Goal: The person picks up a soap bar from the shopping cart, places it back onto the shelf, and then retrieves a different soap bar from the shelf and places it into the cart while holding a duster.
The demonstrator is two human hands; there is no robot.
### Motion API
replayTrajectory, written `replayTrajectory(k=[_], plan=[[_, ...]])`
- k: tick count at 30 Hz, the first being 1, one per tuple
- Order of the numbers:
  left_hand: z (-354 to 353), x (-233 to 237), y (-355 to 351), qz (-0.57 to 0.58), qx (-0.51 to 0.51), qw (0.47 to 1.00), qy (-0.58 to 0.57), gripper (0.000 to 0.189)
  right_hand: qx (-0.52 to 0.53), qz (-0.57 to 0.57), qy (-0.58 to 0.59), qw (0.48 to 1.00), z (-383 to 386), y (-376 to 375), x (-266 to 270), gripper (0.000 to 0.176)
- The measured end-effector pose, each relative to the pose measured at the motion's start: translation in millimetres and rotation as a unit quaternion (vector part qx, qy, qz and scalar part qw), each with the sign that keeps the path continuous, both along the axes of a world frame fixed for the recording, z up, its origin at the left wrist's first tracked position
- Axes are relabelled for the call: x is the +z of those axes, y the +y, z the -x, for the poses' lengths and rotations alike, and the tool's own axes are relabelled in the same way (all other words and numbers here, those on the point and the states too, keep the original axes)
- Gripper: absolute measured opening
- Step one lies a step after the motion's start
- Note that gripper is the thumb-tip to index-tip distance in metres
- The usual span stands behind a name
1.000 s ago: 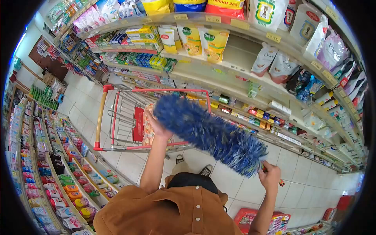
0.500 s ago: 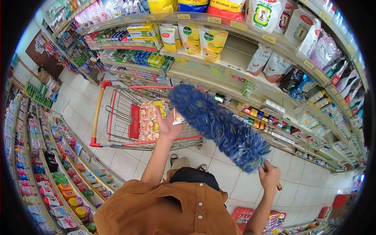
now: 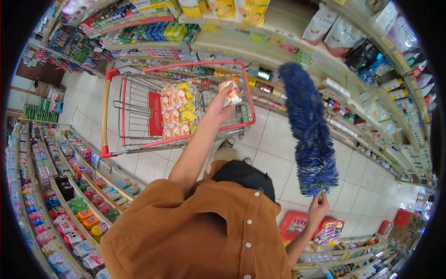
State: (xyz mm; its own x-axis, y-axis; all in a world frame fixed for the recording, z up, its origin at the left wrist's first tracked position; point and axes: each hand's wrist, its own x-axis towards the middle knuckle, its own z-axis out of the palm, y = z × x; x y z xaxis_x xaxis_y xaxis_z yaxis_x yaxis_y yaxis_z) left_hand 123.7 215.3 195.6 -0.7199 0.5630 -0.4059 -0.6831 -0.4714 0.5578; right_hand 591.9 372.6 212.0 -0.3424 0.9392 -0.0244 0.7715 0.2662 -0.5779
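My left hand (image 3: 217, 110) is closed on a small white-and-orange packet (image 3: 231, 94) above the right end of the shopping cart (image 3: 186, 66). Several similar orange and yellow packets (image 3: 175, 114) lie in rows inside the cart, left of that hand. My right hand (image 3: 318, 208) grips a blue fluffy duster (image 3: 309, 135) at its lower end, its handle mostly hidden by the fingers. The duster stands nearly upright in view, its tip near the shelf on the right.
A long shelf (image 3: 260, 25) with pouches and boxes curves across the far side. Another shelf of colourful bottles and packs (image 3: 83, 215) runs along the left. Red baskets (image 3: 293, 223) with goods stand on the tiled floor (image 3: 274, 153) by my right arm.
The duster has swung from a diagonal to nearly upright and moved right, away from the cart. My left hand has moved up and right with the packet. The view has tilted downward.
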Motion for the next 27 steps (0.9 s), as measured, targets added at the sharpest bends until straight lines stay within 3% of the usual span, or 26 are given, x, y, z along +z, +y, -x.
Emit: replayTrajectory(k=[3, 6, 10, 14, 16, 19, 21, 23, 25, 26, 27], plan=[[17.1, 12.0, 3.3, 0.158, -0.048, 0.986, 0.026, 0.038, -0.059, 0.064, 0.025, 0.996, -28.3, -42.1, -45.5, 0.032], [55.0, 8.6, 14.6, 0.288, -0.060, 0.935, 0.200, 0.041, -0.075, 0.062, -0.010, 0.995, -44.9, -80.3, -76.0, 0.031], [139.7, -35.1, 36.8, 0.255, -0.078, 0.905, 0.330, 0.045, -0.136, 0.121, 0.016, 0.983, -58.6, -141.5, -120.7, 0.032], [217.3, -50.0, 62.0, 0.365, -0.060, 0.812, 0.451, 0.048, -0.212, 0.156, 0.061, 0.963, -44.2, -184.1, -132.5, 0.037], [263.2, -74.8, 76.4, 0.394, -0.081, 0.782, 0.476, 0.052, -0.257, 0.187, 0.043, 0.947, -39.3, -201.1, -140.5, 0.038], [317.7, -101.4, 92.2, 0.474, -0.101, 0.684, 0.546, 0.054, -0.314, 0.211, -0.008, 0.926, -39.8, -232.5, -150.7, 0.043], [342.1, -99.1, 98.9, 0.421, -0.117, 0.678, 0.591, 0.060, -0.362, 0.215, -0.025, 0.907, -15.8, -259.6, -144.3, 0.046], [373.8, -108.2, 109.4, 0.613, -0.223, 0.527, 0.546, 0.060, -0.383, 0.246, -0.070, 0.887, -6.8, -274.8, -137.7, 0.048], [396.0, -113.5, 115.8, 0.616, -0.289, 0.461, 0.569, 0.058, -0.380, 0.304, -0.080, 0.870, 1.8, -289.1, -122.3, 0.049], [405.1, -118.9, 116.2, 0.617, -0.321, 0.427, 0.578, 0.058, -0.396, 0.271, -0.076, 0.874, 2.2, -303.7, -131.1, 0.050], [411.9, -125.7, 116.8, 0.606, -0.206, 0.378, 0.669, 0.057, -0.400, 0.260, -0.099, 0.873, -0.5, -315.7, -137.1, 0.050]])
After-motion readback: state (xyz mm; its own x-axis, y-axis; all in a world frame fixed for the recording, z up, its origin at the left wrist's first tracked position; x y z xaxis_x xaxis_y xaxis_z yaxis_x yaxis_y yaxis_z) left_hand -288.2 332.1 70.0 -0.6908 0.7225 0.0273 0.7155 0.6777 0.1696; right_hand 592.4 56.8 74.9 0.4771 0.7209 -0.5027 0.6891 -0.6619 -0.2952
